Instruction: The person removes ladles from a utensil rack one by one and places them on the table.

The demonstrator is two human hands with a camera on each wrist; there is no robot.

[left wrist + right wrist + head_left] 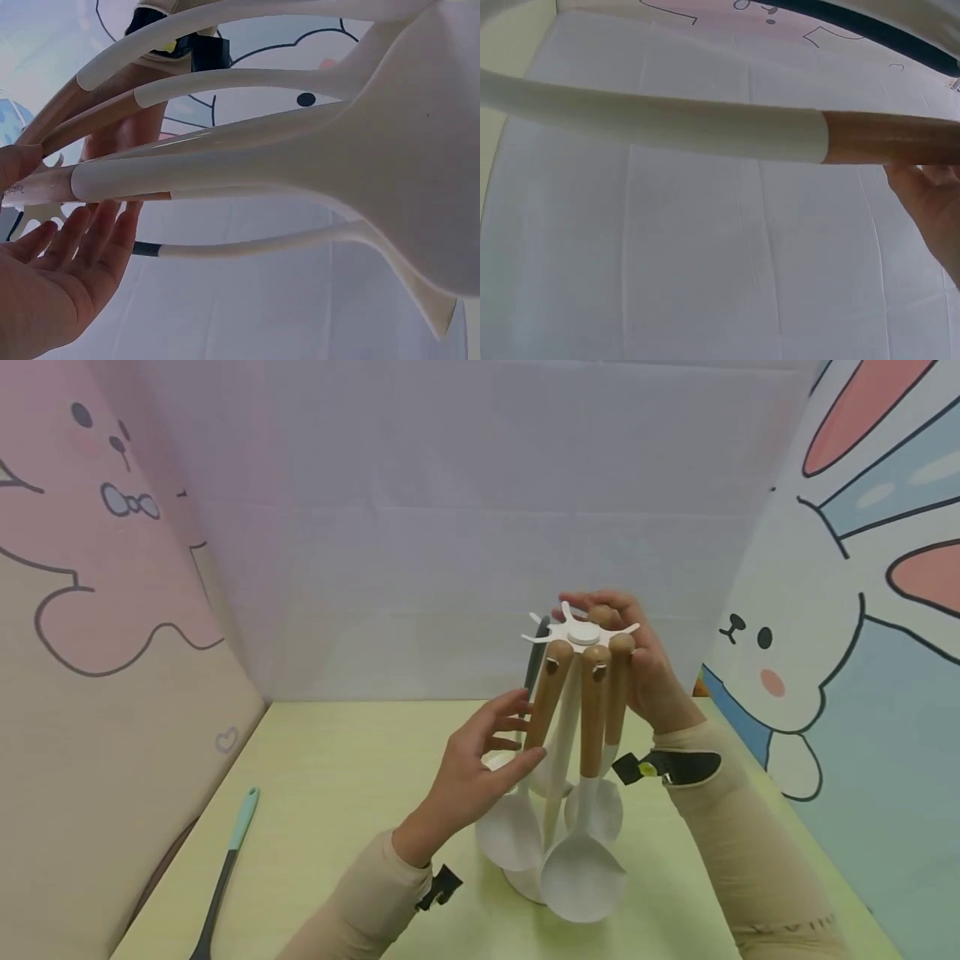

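Observation:
A white utensil stand [582,633] with hooked arms carries several white kitchen utensils, most with wooden handles. My left hand [480,760] is at its left side, thumb and fingers spread loosely around one wooden handle [550,693]. In the left wrist view, the thumb [19,161] overlaps wooden handles, and the fingertips reach their underside. At the back right, my right hand [652,672] reaches around the stand's top, fingers behind a wooden handle end [599,614]. Its grip is mostly hidden. A white ladle [583,877] hangs in front. The right wrist view shows another wooden handle [889,137] above the hand.
A utensil with a mint-green handle end [245,818] and dark shaft lies on the pale table [360,777] at the left, its head out of frame. White cloth [450,527] hangs behind the table, and cartoon-printed panels [795,635] flank it.

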